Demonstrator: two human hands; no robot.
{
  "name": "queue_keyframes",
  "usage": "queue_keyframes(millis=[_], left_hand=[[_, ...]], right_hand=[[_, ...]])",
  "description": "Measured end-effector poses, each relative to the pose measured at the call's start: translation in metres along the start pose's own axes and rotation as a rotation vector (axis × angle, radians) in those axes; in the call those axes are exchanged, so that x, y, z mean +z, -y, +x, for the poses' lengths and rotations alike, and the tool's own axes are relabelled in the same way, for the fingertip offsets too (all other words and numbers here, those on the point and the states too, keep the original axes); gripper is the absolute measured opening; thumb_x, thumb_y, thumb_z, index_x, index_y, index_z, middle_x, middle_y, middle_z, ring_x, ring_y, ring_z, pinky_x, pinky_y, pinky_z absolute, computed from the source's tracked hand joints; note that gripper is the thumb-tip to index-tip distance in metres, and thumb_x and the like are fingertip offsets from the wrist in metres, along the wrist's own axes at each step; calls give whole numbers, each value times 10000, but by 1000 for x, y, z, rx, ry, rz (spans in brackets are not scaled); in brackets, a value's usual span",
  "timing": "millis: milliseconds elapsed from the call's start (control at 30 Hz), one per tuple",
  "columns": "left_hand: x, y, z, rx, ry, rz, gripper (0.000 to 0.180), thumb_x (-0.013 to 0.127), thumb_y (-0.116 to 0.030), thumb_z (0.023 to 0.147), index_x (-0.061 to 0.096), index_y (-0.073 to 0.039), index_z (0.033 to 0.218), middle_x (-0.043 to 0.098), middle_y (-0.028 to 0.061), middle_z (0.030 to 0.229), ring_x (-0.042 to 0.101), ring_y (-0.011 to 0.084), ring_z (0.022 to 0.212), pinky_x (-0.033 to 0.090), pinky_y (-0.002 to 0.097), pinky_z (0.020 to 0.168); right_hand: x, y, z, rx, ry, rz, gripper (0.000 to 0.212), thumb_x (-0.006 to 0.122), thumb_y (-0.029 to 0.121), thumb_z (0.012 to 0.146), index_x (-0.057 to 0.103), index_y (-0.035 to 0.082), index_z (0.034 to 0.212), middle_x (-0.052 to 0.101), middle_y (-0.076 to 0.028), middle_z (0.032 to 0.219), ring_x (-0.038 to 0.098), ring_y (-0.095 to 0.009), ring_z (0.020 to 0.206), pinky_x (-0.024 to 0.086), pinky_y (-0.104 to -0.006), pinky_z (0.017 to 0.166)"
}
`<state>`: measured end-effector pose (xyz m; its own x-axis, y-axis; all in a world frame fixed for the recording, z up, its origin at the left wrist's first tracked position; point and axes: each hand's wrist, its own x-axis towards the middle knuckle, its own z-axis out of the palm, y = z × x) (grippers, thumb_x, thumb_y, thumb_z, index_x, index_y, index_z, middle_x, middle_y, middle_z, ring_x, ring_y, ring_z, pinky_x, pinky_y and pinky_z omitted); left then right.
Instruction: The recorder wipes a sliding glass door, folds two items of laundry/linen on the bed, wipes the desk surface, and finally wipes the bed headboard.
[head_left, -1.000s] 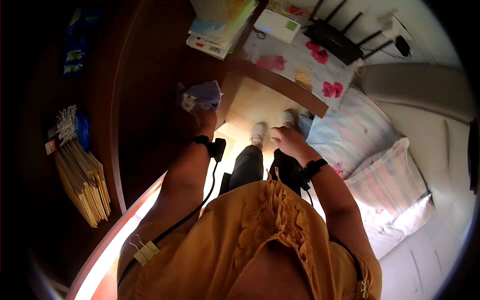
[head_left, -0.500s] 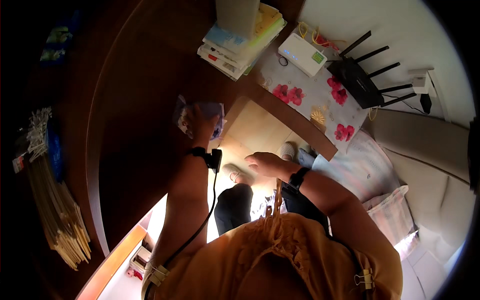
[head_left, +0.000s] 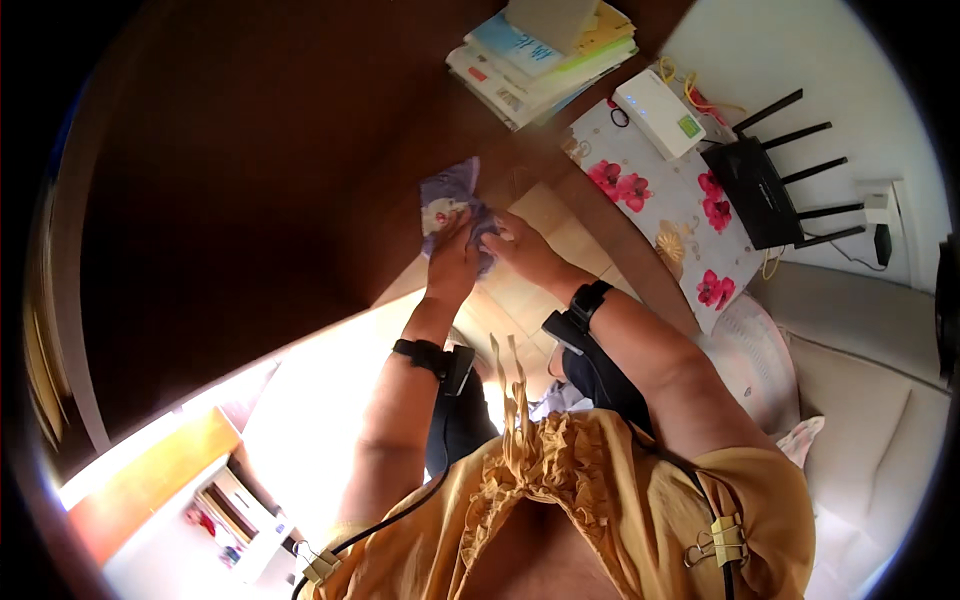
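Note:
A purple patterned cloth (head_left: 452,188) with a pale printed figure hangs bunched in front of the dark wooden surface. My left hand (head_left: 456,256) is closed on its lower part, fingers partly hidden by the folds. From the right, my right hand (head_left: 524,250) meets the cloth's edge with its fingers curled and gripping it. The two hands are close together, and the cloth's upper corner stands up above them.
A dark brown tabletop (head_left: 260,180) fills the left. Stacked books and papers (head_left: 540,60) lie at the back. On a flowered cover (head_left: 640,185) to the right stand a white box (head_left: 660,112) with blue lights and a black router (head_left: 752,190). A beige sofa (head_left: 850,350) is at far right.
My left hand has lifted the cloth off the dark surface and brought it to the right. My right hand has come up to it and taken hold. The view has shifted.

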<state>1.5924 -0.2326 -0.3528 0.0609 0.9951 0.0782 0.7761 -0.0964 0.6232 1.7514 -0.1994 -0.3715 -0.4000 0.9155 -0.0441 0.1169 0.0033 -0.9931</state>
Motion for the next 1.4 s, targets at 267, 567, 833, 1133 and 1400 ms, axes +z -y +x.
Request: queue_keyframes(millis=[267, 567, 833, 1133, 1400], left_hand=[[17, -39, -77, -618, -213, -1012, 307, 490, -271, 945, 574, -9, 1083, 625, 148, 930, 561, 229, 834, 439, 314, 755], [-39, -58, -182, -691, -104, -1629, 705, 284, -587, 950, 299, -83, 1444, 319, 128, 1483, 322, 310, 1334, 294, 516, 1050], [-108, -30, -256, -127, -335, -2305, 362, 468, -413, 944, 620, -87, 986, 634, 60, 932, 593, 231, 939, 446, 397, 925], [-171, 48, -264, 115, -682, -2208, 294, 534, -297, 892, 579, -61, 1061, 576, 60, 889, 560, 218, 887, 445, 361, 864], [-225, 41, -154, 41, -672, -1253, 469, 533, -296, 896, 445, -11, 1258, 476, 172, 1220, 476, 280, 1116, 388, 337, 962]], right_hand=[[4, 56, -63, 41, 241, -189, 496, 559, 303, 895, 442, 43, 1300, 642, -214, 1059, 625, -355, 976, 498, -398, 817], [49, 155, -115, -318, 246, -706, 291, 437, 229, 934, 598, -5, 870, 623, -227, 926, 583, -418, 865, 474, -477, 751], [184, 226, -180, -774, 865, -579, 202, 584, 195, 860, 649, 12, 917, 631, -176, 1043, 605, -338, 947, 497, -382, 818], [227, 188, -134, -659, 450, -362, 301, 551, 157, 902, 557, 47, 1182, 569, -129, 1189, 582, -244, 1056, 469, -349, 885], [264, 152, -51, -404, 207, -398, 559, 375, 389, 990, 330, -8, 1380, 377, -157, 1377, 425, -240, 1234, 332, -332, 1042]])
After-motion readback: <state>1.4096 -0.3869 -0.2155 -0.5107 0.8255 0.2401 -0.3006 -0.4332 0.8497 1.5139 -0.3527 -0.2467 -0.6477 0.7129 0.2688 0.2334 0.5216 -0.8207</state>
